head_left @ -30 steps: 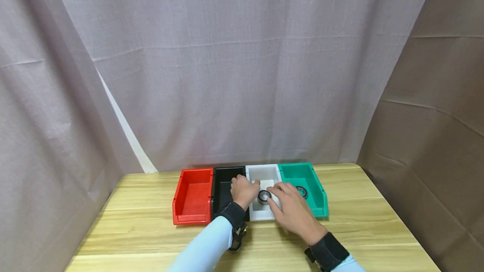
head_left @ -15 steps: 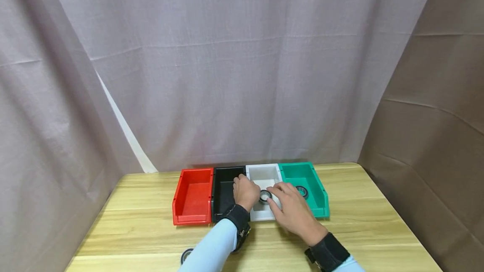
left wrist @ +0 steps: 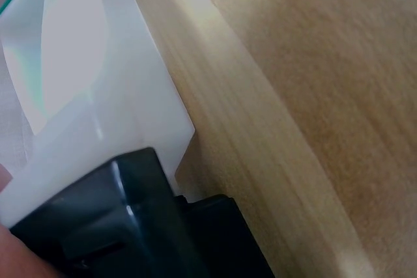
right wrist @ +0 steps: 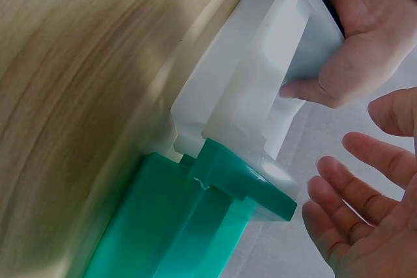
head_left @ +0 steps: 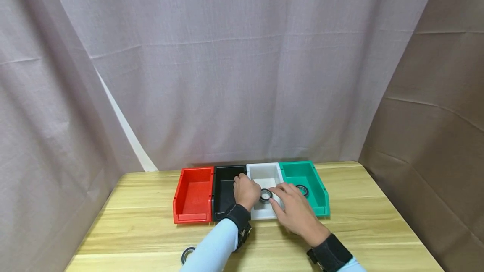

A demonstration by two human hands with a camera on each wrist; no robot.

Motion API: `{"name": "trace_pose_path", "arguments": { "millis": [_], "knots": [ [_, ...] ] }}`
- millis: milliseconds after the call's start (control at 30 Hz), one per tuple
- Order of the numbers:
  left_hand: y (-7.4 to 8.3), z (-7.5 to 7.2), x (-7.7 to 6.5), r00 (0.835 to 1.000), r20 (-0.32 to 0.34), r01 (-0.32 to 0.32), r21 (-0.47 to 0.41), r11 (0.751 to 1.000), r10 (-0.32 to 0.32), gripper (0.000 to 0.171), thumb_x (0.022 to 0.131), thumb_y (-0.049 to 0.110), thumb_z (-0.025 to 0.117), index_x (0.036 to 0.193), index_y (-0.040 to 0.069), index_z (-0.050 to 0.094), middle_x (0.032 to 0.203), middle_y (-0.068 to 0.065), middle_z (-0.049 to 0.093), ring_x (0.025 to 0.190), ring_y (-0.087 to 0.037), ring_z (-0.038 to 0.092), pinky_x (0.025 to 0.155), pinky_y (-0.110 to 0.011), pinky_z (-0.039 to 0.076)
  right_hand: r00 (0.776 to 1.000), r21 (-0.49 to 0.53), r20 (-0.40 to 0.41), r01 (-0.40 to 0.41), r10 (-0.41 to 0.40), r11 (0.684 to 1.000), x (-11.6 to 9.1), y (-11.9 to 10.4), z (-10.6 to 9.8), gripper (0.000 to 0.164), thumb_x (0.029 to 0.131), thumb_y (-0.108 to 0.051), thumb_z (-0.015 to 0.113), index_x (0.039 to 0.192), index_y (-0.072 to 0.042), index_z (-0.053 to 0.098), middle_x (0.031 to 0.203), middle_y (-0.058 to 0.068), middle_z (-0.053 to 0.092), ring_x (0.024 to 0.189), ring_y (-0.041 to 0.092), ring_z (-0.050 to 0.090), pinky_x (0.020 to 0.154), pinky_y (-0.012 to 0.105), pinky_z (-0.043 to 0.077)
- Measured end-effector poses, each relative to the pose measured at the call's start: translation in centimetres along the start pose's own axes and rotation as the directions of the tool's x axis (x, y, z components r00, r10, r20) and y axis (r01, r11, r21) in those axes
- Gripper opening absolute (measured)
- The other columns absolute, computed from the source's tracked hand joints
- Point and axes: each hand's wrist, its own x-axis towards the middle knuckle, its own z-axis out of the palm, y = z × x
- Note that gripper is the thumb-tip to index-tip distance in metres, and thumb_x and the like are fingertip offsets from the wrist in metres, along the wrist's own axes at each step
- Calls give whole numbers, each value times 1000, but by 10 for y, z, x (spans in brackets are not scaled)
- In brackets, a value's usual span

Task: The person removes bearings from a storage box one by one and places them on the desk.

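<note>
My left hand [head_left: 246, 192] is over the side where the black bin [head_left: 224, 194] meets the white bin [head_left: 263, 172]. In the right wrist view its thumb reaches over the white bin, and its other fingers are hidden. A dark-rimmed ball bearing [head_left: 266, 190] sits at the white bin, between the hands. My right hand [head_left: 296, 211] is just right of this bearing. The right wrist view shows its thumb and fingers [right wrist: 352, 187] apart and loosely bent, with nothing between them. A second bearing [head_left: 305, 189] lies in the green bin [head_left: 321, 198].
A red bin [head_left: 193, 192] closes the row at the left. Another bearing [head_left: 184, 255] lies on the wooden table [head_left: 140, 221], partly covered by my left sleeve [head_left: 213, 244]. Grey curtains [head_left: 227, 74] hang behind the table, and a brown curtain [head_left: 427, 137] hangs at its right.
My left hand and forearm have shifted slightly right, bringing the bearing on the table into view beside the sleeve. My right hand has hardly moved.
</note>
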Motion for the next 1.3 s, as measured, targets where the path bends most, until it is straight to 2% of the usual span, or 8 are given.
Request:
{"name": "trace_pose_path", "arguments": {
  "millis": [233, 533, 767, 900, 1067, 1167, 1300],
  "knots": [
    [1, -1, 0, 1000, -12, -5, -4, 1000, 4, 31, 95, 11, 70, 116, -12, 64, 109, -28, 64, 107, -48, 66, 97, -57, 55, 1000, -1, -1, -8, 8, 1000, 0, 1, -1, 28, 97, -22, 77, 122, -10, 78, 115, 6, 74, 110, 27, 67, 96, 46, 57],
    [-3, 1, 1, 1000, -18, -10, -11, 1000, 10, 32, 95, 10, 69, 117, -12, 64, 110, -27, 64, 107, -47, 66, 97, -58, 55, 999, 4, 1, 36, -36, 999, 1, 5, 4, 30, 93, -20, 81, 121, -10, 79, 117, 5, 75, 112, 26, 68, 99, 47, 57],
    [-4, 0, 1, 1000, -3, -15, -6, 1000, 15, 34, 97, 12, 67, 121, -12, 63, 113, -28, 64, 109, -47, 65, 99, -57, 55, 993, -1, 103, 55, -55, 998, 12, 12, 10, 32, 95, -21, 79, 125, -12, 77, 123, 4, 75, 121, 25, 67, 110, 49, 54],
    [-4, 0, 1, 1000, -2, -13, -16, 1000, 13, 35, 97, 13, 67, 120, -13, 62, 113, -28, 63, 109, -47, 65, 99, -58, 55, 983, -47, 158, 104, -95, 993, 21, 14, 14, 32, 95, -23, 80, 125, -11, 77, 123, 5, 74, 121, 25, 67, 108, 45, 55],
    [-5, 3, 1, 1000, 5, -12, -35, 999, 13, 35, 97, 13, 67, 121, -13, 62, 114, -28, 63, 110, -48, 65, 99, -59, 54, 959, -136, 244, 181, -144, 974, 32, 15, 22, 30, 97, -26, 78, 121, -8, 77, 120, 8, 73, 116, 26, 66, 103, 42, 57],
    [-6, 5, 1, 1000, 4, -7, -39, 999, 7, 35, 95, 12, 68, 121, -12, 62, 114, -28, 63, 110, -48, 64, 99, -59, 54, 947, -150, 280, 207, -159, 967, 38, 16, 27, 28, 97, -25, 77, 117, -7, 77, 118, 10, 73, 113, 28, 66, 101, 42, 57],
    [-6, 6, 1, 1000, -5, -4, -47, 999, 4, 33, 94, 11, 68, 118, -12, 63, 111, -27, 63, 110, -48, 64, 98, -59, 54, 943, -139, 291, 207, -160, 968, 42, 15, 34, 22, 95, -22, 76, 110, -7, 79, 109, 9, 73, 104, 28, 67, 94, 43, 58]
  ]
}}
